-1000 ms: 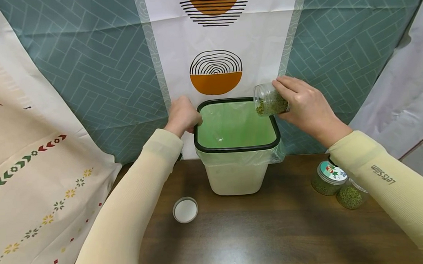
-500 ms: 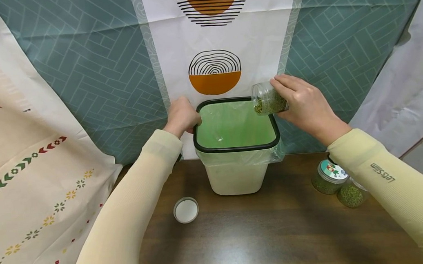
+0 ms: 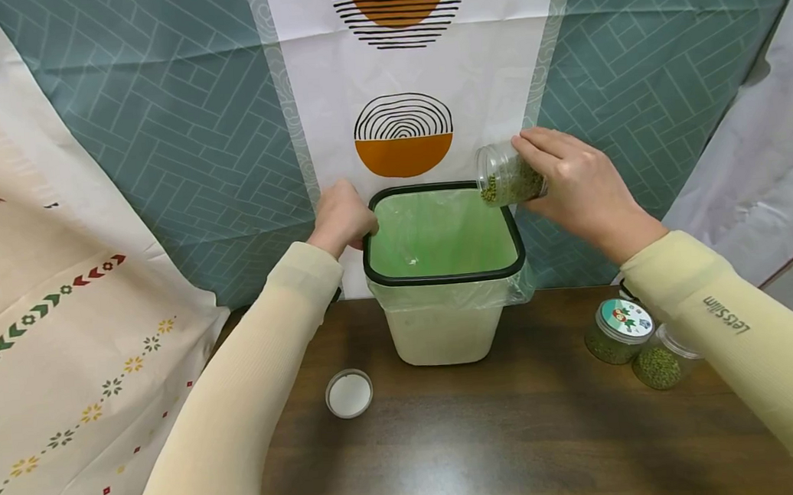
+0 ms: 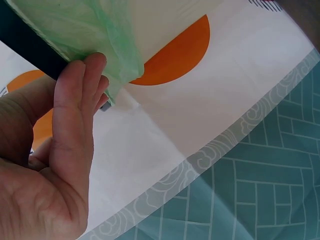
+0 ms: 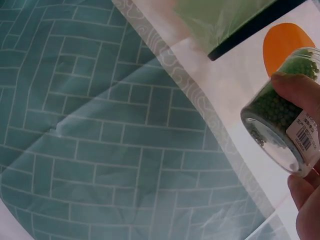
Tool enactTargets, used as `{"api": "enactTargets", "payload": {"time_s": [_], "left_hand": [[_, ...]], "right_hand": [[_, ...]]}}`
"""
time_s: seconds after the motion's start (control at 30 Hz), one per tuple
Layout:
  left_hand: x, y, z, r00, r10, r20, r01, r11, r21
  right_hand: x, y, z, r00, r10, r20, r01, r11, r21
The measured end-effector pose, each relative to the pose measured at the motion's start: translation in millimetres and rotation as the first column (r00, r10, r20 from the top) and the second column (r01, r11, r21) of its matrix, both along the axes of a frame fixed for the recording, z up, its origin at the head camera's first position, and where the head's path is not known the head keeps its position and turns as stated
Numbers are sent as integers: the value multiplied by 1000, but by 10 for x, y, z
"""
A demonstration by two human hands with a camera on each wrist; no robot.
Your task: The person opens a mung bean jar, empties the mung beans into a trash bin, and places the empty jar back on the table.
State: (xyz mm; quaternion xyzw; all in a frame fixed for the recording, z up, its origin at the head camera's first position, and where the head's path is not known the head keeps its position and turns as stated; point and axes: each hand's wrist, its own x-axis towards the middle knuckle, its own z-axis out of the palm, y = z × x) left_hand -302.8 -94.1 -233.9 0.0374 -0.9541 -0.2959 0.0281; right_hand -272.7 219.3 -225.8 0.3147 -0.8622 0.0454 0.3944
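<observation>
A creased teal sheet [image 3: 175,140] with pale herringbone lines hung as the backdrop, its white middle panel [image 3: 494,64] printed with orange-and-black round motifs [image 3: 404,136]. Cream cloth [image 3: 47,379] with floral and leaf bands draped the left side; plain white cloth [image 3: 731,193] hung at right. The dark-brown wood-grained tabletop [image 3: 519,423] caught a soft pale glare toward the front.

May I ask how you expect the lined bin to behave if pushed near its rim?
The bin would probably tip easily, since its base is narrower than its rim, though the left hand holding the rim may steady it. It looks like plastic, so perhaps light for its size. The liner hanging loosely outside looks thin, so probably floppy.
</observation>
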Motion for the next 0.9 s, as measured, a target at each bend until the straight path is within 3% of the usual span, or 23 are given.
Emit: {"api": "enactTargets", "payload": {"time_s": [0.9], "left_hand": [[17,-6,-5,1000,-1,-20,2,1000,6]], "right_hand": [[6,-6,145,1000,0,-4,0,1000,8]]}}
